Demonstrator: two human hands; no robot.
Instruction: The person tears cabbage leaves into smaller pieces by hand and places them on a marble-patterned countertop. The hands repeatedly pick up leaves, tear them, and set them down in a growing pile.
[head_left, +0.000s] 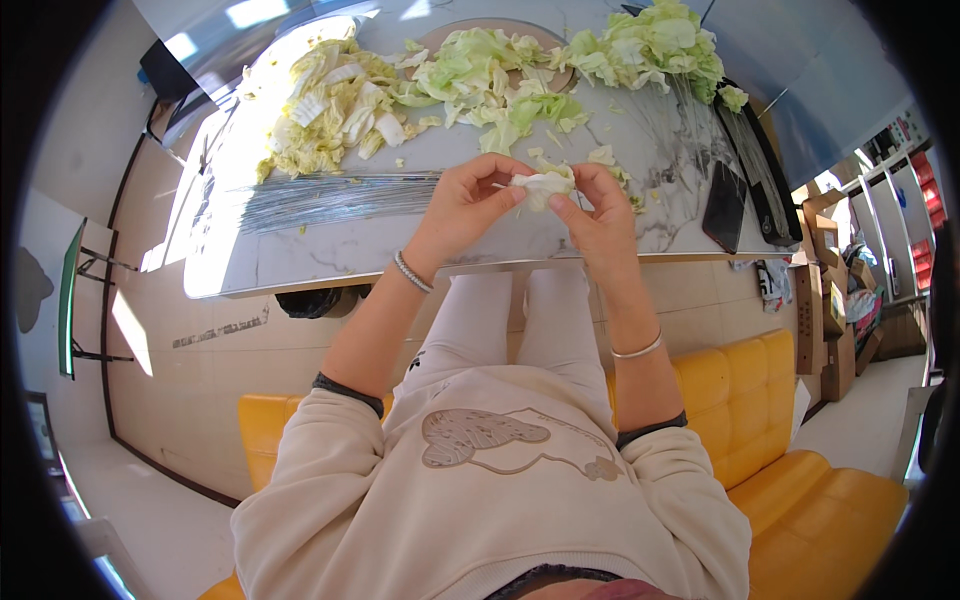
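Observation:
A small folded piece of pale cabbage leaf (546, 193) is pinched between my two hands above the table's near edge. The thumb and fingers of my left hand (476, 196) grip its left side, and my right hand (600, 210) has hold of its right side. Left of my left hand, a bundle of thin metal skewers (337, 201) lies lengthwise on the marbled tabletop (360, 259). Beyond my hands spread loose green cabbage leaves (480, 71). A heap of yellowish napa cabbage pieces (330, 105) sits at the far left, partly in glaring sunlight.
At the far right, bunched leaves (652, 49) sit on the ends of several thin skewers (679, 135). A dark phone (725, 206) lies beside a long black tray (757, 169). Leaves partly cover a round beige board (551, 34). Behind me is a yellow padded bench (739, 382).

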